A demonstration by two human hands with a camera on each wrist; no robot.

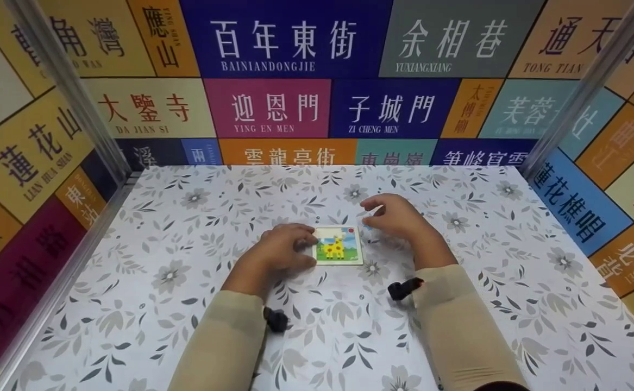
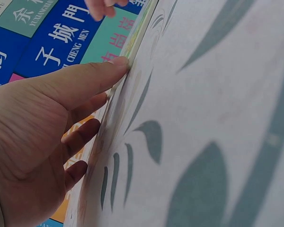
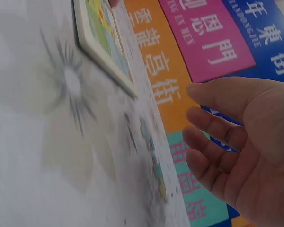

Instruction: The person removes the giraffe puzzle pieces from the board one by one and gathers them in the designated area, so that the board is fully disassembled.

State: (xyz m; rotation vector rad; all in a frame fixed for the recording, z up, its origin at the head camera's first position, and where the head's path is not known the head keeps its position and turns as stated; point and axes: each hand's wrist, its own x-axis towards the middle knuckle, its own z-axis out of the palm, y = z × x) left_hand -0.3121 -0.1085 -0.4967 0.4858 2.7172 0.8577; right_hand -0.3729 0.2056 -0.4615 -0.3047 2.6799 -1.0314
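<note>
A small square picture board [image 1: 339, 248] with a giraffe and a pale rim lies flat on the tablecloth. Its upper left part is a bare whitish patch, and a red dot marks the upper right corner. My left hand [image 1: 287, 247] holds the board by its left side, thumb at the lower left corner and fingers at the upper left edge. In the left wrist view the thumb [image 2: 117, 64] meets the board's edge. Right of the board, my right hand [image 1: 398, 217] hovers with loosely bent fingers and holds nothing. Below it, the right wrist view shows blurred coloured shapes [image 3: 154, 161].
A white tablecloth [image 1: 186, 326] with grey leaves and flowers covers the table. Panels with Chinese lettering [image 1: 284, 49] stand behind and at both sides, joined by metal corner posts [image 1: 86, 108]. Small black devices [image 1: 277, 320] sit at both sleeve cuffs.
</note>
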